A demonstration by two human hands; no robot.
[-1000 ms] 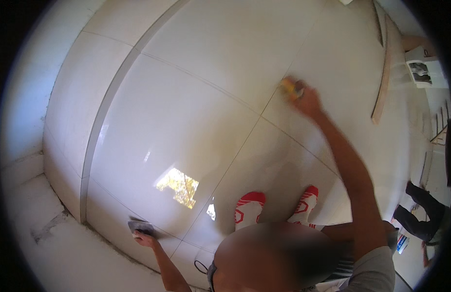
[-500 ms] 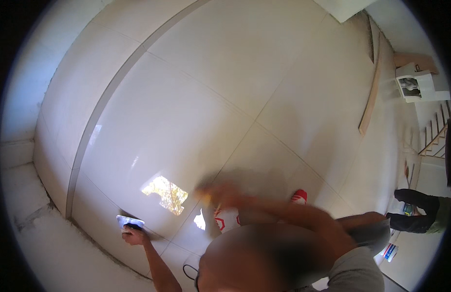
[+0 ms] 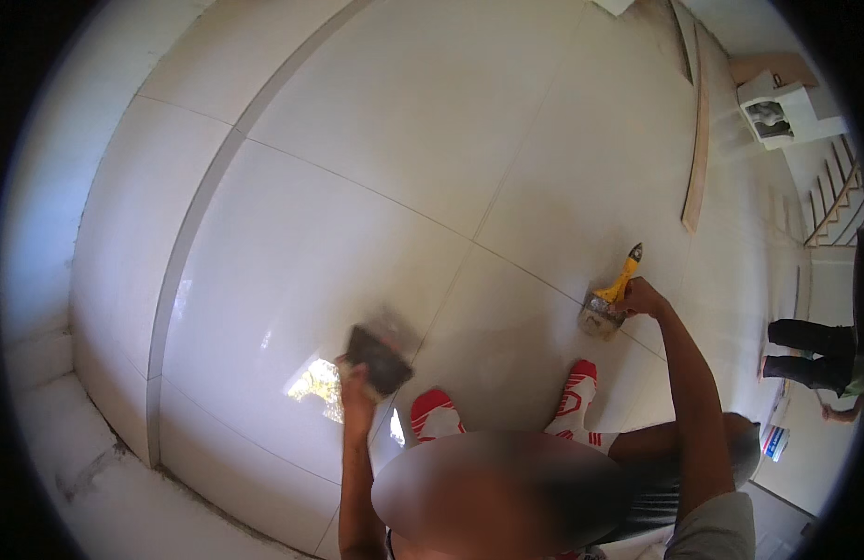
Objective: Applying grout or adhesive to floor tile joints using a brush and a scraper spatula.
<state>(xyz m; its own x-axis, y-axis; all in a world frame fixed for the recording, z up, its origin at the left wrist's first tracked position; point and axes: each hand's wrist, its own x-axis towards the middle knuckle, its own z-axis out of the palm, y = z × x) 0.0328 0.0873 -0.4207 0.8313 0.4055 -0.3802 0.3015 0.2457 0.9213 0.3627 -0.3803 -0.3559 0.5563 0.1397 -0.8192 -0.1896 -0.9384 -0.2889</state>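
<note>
Your hands are well apart. Your left hand point(image 3: 357, 387) grips a blurry, dark, flat, square-edged plate point(image 3: 382, 360). Your right hand point(image 3: 645, 297) wraps a wide brush with a yellow handle point(image 3: 620, 282), by the thin dark line point(image 3: 530, 272) between pale, shiny floor tiles point(image 3: 348, 252). This looks like brushing; the next move seems to call for bristles pressed along that line.
</note>
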